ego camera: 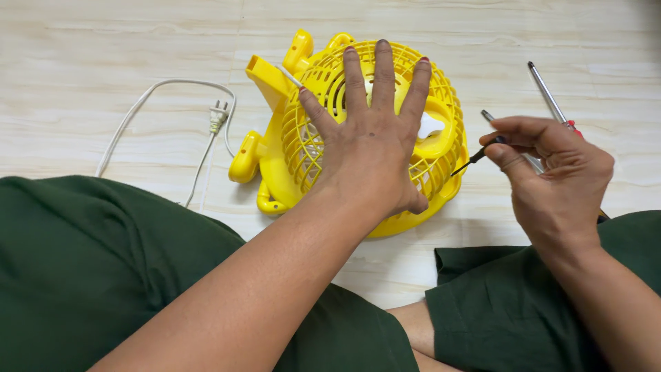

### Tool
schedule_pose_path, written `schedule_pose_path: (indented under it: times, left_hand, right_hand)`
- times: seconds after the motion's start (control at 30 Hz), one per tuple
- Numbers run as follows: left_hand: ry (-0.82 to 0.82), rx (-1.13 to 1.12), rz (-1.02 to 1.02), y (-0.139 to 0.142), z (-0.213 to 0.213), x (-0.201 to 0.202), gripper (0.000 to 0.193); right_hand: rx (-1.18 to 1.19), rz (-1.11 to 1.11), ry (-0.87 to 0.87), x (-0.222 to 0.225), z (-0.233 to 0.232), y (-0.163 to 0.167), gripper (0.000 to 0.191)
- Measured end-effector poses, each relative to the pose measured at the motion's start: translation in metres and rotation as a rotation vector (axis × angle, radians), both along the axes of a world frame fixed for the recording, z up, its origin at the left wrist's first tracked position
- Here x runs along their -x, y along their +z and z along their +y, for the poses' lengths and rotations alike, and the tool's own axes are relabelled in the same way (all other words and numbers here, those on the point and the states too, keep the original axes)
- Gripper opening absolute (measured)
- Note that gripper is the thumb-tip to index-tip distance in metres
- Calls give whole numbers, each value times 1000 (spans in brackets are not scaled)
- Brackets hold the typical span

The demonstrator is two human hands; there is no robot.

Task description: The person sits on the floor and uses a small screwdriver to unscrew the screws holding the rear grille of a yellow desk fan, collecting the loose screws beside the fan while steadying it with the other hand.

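A small yellow plastic fan lies face up on the pale tiled floor. My left hand rests flat on its round grille, fingers spread. My right hand hovers just right of the fan and pinches a small black screw between thumb and forefinger, its tip pointing at the fan's rim. The same hand also holds a screwdriver with a metal shaft sticking up and away. White parts show through the grille.
A white power cord with a plug loops on the floor left of the fan. My legs in dark green cloth fill the lower left and lower right corners.
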State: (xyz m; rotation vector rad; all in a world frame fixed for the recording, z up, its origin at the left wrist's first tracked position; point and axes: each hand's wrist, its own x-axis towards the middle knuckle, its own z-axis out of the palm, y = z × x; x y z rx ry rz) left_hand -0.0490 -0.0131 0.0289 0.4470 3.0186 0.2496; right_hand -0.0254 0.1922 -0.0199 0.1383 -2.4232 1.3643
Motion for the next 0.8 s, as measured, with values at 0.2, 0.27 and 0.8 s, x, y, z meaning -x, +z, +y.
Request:
schedule_pose_path:
  times: [0.2, 0.27, 0.8]
  left_hand:
    - [-2, -5, 6, -1, 0, 0, 152]
    - [0, -13, 9, -2, 0, 0, 152]
    - [14, -3, 20, -3, 4, -2, 151]
  right_hand:
    - [-65, 15, 42, -1, -2, 1, 16]
    - [-83, 49, 78, -1, 1, -2, 20]
    - [62, -14, -68, 0, 10, 8, 19]
